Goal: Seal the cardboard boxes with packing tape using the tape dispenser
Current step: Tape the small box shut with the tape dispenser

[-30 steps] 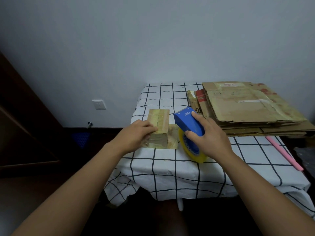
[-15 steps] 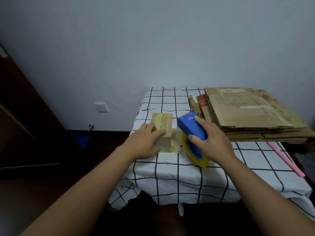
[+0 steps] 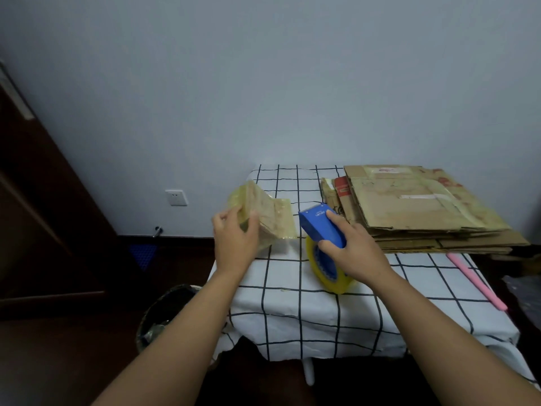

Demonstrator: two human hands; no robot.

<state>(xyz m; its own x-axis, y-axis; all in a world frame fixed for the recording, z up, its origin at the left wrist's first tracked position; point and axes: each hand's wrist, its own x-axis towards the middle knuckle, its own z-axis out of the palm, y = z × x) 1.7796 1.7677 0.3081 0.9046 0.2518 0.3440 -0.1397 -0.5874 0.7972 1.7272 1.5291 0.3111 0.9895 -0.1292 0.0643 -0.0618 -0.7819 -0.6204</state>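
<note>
While the left hand [image 3: 234, 241] gripped the tilted small box [image 3: 257, 218], the tape dispenser [image 3: 322, 230], clasped in the right hand [image 3: 354, 253], lay just right of it.

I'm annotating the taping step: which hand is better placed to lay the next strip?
Right hand: it already grips the tape dispenser beside the small box, which the left hand holds tilted.
</note>
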